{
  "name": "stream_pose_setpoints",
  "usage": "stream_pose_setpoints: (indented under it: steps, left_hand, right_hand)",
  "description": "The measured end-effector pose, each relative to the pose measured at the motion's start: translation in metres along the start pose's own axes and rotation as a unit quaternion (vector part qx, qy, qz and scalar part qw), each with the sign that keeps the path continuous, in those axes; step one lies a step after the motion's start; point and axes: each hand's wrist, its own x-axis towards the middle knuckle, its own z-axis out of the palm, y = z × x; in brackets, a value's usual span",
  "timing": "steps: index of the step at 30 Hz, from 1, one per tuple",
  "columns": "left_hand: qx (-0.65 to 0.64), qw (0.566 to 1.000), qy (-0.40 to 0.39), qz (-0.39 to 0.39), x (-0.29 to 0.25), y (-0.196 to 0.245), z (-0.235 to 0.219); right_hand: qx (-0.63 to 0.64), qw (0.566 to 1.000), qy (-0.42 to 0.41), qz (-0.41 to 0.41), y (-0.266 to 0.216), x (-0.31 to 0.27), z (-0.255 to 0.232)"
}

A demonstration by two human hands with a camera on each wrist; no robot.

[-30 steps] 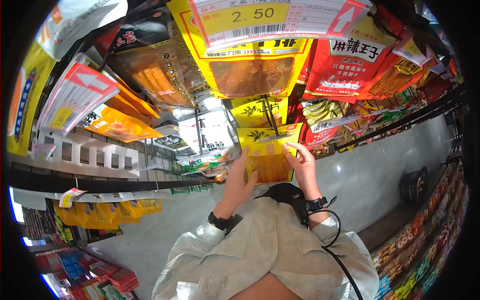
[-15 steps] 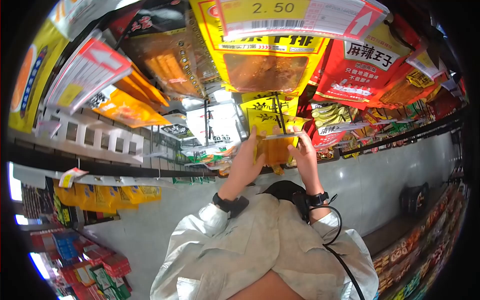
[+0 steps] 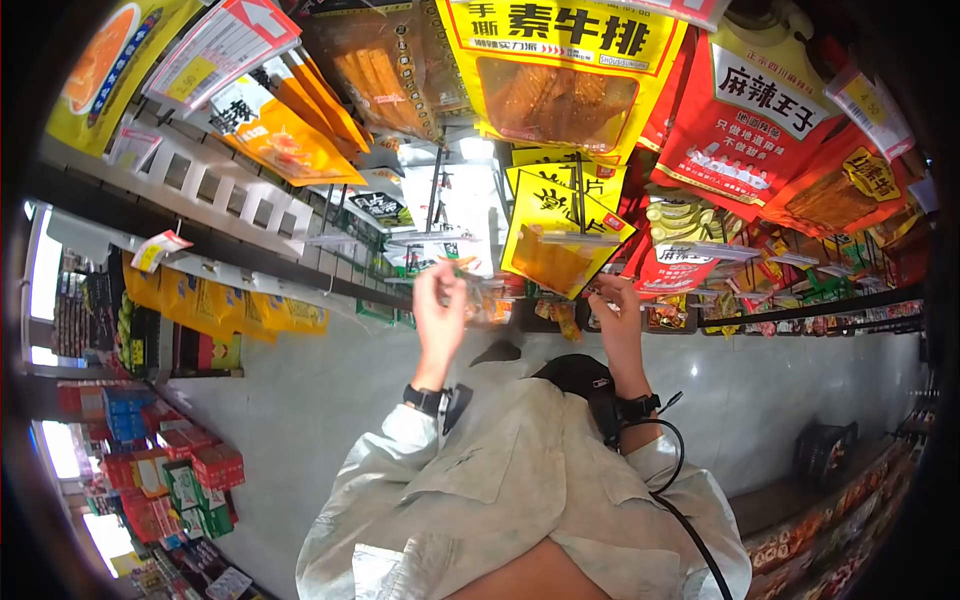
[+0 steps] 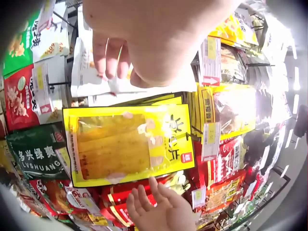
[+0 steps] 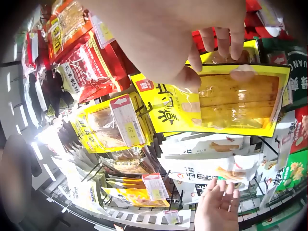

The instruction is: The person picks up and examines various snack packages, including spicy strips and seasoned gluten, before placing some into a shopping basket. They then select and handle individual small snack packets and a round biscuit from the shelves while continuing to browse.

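Observation:
A yellow snack packet with a clear window onto brown strips hangs tilted on a rack hook, in front of similar yellow packets. My right hand is beside its lower right corner; in the left wrist view that hand has loosely bent, spread fingers just under the packet's edge. My left hand is apart from this packet, by the white packets on the left. Its fingers are relaxed and hold nothing, as the right wrist view shows of the left hand.
Above hangs a larger yellow packet, with red packets to its right. Orange packets hang on the left near a price tag. A black rack rail runs along the right. A dark basket stands on the floor.
My left hand has come off the yellow packet and moved left toward the white packets. The yellow packet now hangs slanted, and my right hand is lower along its side.

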Motion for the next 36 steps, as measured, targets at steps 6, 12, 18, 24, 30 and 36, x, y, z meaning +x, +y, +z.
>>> stream_pose_setpoints:
  steps: [6,12,18,24,30,36]
  left_hand:
    - [0.202,0.974,0.078,0.063,0.041,0.071,0.003]
    - [0.057,0.991,0.106,-0.054,0.043,0.041,0.020]
    - [0.134,0.973,0.175,0.071,0.017,0.048,0.012]
    - [0.043,0.991,0.130,0.007,-0.017,0.056,-0.006]
    - [-0.094,0.994,0.051,0.011,-0.036,0.090,-0.017]
    - [-0.111,0.991,0.043,-0.066,-0.059,0.085,-0.037]
  right_hand:
    - [0.038,0.999,-0.038,0.008,0.025,-0.012,-0.007]
    - [0.123,0.987,-0.092,0.054,0.002,-0.040,-0.039]
    - [0.151,0.986,-0.049,0.047,0.021,-0.053,-0.070]
    - [0.160,0.985,-0.047,0.041,0.032,-0.060,-0.072]
    - [0.171,0.979,-0.104,0.048,0.028,-0.066,-0.053]
    - [0.168,0.973,-0.139,0.072,0.023,-0.078,-0.034]
